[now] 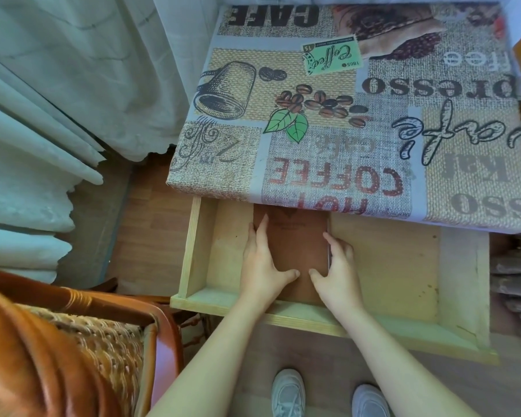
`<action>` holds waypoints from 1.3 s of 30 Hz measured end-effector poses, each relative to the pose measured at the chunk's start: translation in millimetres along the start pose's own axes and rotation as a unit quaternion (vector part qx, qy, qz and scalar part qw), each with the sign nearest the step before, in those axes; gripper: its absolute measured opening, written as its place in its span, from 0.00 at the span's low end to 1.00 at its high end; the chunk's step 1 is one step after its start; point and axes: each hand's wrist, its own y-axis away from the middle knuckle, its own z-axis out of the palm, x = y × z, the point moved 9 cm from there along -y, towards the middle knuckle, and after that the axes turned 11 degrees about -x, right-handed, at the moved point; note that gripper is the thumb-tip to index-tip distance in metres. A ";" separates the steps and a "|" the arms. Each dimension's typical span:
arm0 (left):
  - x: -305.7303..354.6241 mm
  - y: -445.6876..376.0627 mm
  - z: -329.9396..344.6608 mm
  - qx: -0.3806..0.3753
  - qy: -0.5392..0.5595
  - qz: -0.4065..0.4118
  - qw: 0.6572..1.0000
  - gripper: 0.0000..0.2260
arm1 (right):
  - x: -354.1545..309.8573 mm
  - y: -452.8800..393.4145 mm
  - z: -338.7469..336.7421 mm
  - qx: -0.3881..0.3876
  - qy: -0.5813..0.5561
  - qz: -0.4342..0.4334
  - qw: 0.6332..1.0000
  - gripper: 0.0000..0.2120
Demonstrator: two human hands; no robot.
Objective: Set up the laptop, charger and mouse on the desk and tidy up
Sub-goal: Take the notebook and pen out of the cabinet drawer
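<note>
A brown flat notebook-like cover (pixel 295 245) lies inside the pulled-out wooden drawer (pixel 388 266) under the desk. My left hand (pixel 262 266) grips its left edge and my right hand (pixel 337 269) grips its right edge, thumbs resting on the cover near its front end. Its far end sits under the desk's edge. The desk (pixel 373 115) is covered with a coffee-print cloth. No laptop, charger or mouse shows in this view.
A wicker chair (pixel 73 341) with a wooden frame stands at the lower left, close to the drawer's corner. White curtains (pixel 57 100) hang at the left. Stacked grey items (pixel 518 281) sit at the right edge. My shoes (pixel 289 392) are below the drawer front.
</note>
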 end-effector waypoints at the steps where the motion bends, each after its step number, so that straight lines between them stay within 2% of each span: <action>1: -0.3 1.5 -0.3 0.003 0.006 0.000 1.000 0.56 | 2.4 -0.6 -0.2 0.003 -0.009 0.008 1.000 0.36; 5: -2.3 6.0 -2.9 0.004 0.048 -0.014 0.999 0.52 | 3.0 -0.9 -3.1 0.010 -0.031 0.005 0.999 0.35; 9: -2.9 5.5 -7.5 -0.002 0.079 -0.030 0.996 0.50 | 10.7 -2.6 -6.1 -0.014 -0.121 0.024 0.992 0.30; 19: -6.9 2.2 -12.5 -0.021 0.079 -0.068 0.994 0.47 | 15.4 -1.2 -12.1 -0.018 -0.194 0.035 0.980 0.26; 28: -1.0 12.6 -14.7 0.000 0.110 -0.081 0.991 0.45 | 5.3 1.4 -17.4 -0.022 -0.131 0.016 0.991 0.26; 39: 30.5 29.2 -33.3 -0.018 -0.018 -0.027 0.999 0.34 | -13.0 29.2 -33.8 -0.014 -0.103 -0.010 0.995 0.27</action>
